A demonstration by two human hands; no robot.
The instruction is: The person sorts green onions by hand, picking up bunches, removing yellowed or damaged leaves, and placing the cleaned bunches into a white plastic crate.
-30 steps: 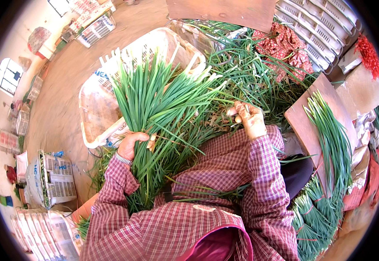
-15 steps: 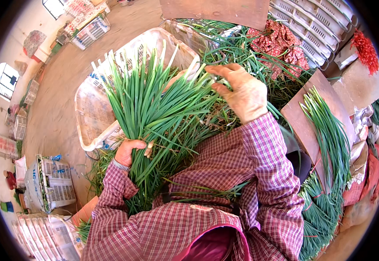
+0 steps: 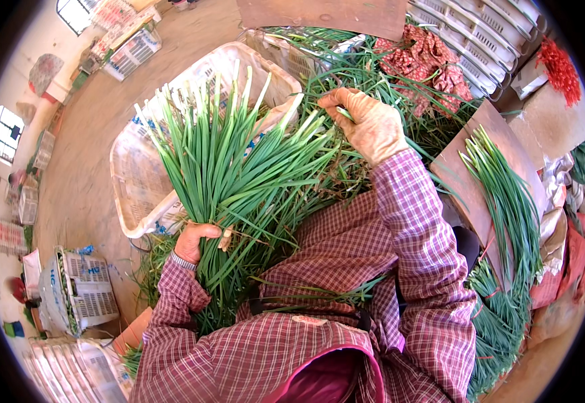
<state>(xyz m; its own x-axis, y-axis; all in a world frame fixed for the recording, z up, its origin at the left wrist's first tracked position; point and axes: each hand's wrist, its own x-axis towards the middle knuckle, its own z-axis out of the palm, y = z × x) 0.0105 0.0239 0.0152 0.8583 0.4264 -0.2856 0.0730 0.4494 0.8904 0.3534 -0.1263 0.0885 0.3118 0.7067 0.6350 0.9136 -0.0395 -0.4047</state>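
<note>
My left hand [image 3: 191,242] is wrapped round the lower part of a big bunch of garlic chives [image 3: 222,164], whose pale stem ends fan out upward and away from me. To the right of those stem ends is my right hand [image 3: 369,124], its thumb and fingers pinched together on a pale green chive stalk [image 3: 345,113]. Most of that stalk is hidden by the fingers. Behind the bunch stands a dirty white plastic crate [image 3: 134,178]. Loose chive leaves [image 3: 319,295] lie across my lap.
A heap of loose chives [image 3: 433,138] lies beyond my right hand, under a red patterned cloth [image 3: 420,57]. At right, a brown board [image 3: 457,161] bears a chive bundle [image 3: 500,188], with tied bundles [image 3: 497,336] below. Stacked crates [image 3: 467,40] stand far right; another crate [image 3: 91,282] sits left.
My right hand has moved slightly left, and its fingers, earlier apart, are now pinched on a chive stalk. The left hand keeps its hold on the bunch; the whole view has shifted a little.
</note>
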